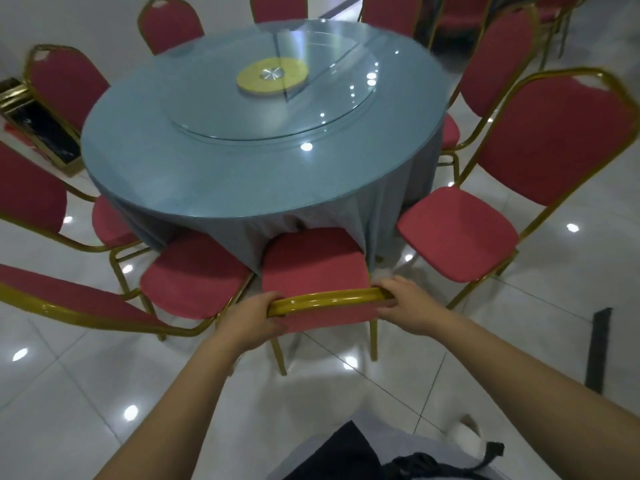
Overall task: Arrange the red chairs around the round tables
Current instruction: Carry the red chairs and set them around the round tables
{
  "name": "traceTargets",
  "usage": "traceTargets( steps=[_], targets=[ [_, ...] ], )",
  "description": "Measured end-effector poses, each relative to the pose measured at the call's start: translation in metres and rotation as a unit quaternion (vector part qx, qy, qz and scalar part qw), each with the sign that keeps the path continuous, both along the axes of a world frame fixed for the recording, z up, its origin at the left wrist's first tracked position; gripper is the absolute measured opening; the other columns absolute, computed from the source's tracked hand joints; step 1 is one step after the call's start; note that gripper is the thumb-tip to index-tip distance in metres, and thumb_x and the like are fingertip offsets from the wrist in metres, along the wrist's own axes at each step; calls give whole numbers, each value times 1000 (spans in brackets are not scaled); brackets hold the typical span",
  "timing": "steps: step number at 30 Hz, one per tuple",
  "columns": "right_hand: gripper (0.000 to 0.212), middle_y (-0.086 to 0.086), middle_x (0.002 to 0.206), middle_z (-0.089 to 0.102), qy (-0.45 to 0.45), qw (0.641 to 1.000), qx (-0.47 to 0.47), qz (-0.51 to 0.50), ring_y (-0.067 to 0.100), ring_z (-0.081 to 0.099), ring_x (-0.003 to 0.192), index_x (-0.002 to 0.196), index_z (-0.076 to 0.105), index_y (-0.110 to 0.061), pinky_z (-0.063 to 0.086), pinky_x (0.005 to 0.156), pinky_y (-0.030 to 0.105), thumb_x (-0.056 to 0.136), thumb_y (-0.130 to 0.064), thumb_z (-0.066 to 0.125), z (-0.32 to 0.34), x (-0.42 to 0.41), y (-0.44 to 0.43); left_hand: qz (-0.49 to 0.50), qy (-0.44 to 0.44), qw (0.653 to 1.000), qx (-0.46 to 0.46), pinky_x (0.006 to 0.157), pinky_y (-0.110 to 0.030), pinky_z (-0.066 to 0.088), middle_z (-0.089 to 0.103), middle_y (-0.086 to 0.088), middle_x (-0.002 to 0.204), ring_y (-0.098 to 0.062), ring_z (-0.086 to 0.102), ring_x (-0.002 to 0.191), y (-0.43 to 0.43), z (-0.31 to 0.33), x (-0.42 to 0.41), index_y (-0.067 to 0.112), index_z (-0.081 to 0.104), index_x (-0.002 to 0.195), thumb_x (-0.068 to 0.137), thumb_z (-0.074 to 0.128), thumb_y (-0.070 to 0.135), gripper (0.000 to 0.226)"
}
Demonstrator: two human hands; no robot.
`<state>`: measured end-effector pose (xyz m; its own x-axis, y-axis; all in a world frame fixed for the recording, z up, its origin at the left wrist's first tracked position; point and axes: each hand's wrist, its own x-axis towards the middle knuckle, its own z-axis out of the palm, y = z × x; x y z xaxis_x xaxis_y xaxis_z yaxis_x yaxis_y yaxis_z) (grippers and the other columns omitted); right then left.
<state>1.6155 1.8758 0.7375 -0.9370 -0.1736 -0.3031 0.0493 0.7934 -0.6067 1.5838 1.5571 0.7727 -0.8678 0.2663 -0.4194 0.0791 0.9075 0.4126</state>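
Observation:
A red chair (311, 265) with a gold frame stands right in front of me, its seat partly under the blue cloth of the round table (214, 181). My left hand (252, 317) grips the left end of the chair's gold top rail. My right hand (405, 303) grips the right end of the same rail. A glass turntable (221, 109) with a yellow hub lies on the table's middle. Several more red chairs ring the table, among them one close on the left (194, 275) and one on the right (460, 233).
The floor is glossy white tile (450, 368). A dark strip (597, 351) lies on the floor at the right. A gold-framed black object (45, 133) rests on the floor at the far left. More red chairs stand at the back right (457, 12).

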Motion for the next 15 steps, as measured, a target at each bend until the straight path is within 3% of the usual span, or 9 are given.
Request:
traceTargets(
  steps=[2,4,6,8,12,15],
  targets=[
    [51,-19,118,49,1,1000,-25,-19,5,48,111,128,53,-38,42,94,27,81,-54,68,6,11,31,-20,15,1000,-2,76,-30,49,64,15,99,-10,61,91,38,12,2,40,59,116,73,75,43,46],
    [64,-19,129,43,-1,998,-39,-51,4,42,121,137,49,-37,37,101,28,80,-60,67,12,25,72,-56,38,997,-27,86,-32,49,63,16,114,-10,60,103,87,21,2,42,53,130,74,72,57,61],
    [67,-14,139,41,-2,996,-39,-86,8,41,129,140,46,-35,35,106,29,82,-59,68,17,39,121,-74,16,997,15,98,-35,48,58,16,130,-9,57,117,144,26,2,44,44,139,74,71,62,73],
    [71,-10,145,41,5,992,-33,-120,10,42,130,143,44,-32,37,108,30,82,-56,70,24,51,174,-72,-2,993,91,104,-30,43,51,12,142,-8,51,127,204,27,2,43,37,146,77,74,55,80],
    [78,-8,147,43,42,984,-21,-174,11,43,130,145,43,-32,40,109,36,78,-56,74,39,69,282,-98,62,982,147,106,-18,28,38,5,154,-2,35,135,321,23,-6,29,25,155,82,74,40,89],
    [81,-9,149,41,47,981,-16,-190,13,40,134,146,41,-34,38,113,43,76,-59,74,46,85,355,-118,50,980,150,113,-25,25,29,2,158,-6,27,140,395,10,-6,24,18,156,80,76,40,98]
  ],
)
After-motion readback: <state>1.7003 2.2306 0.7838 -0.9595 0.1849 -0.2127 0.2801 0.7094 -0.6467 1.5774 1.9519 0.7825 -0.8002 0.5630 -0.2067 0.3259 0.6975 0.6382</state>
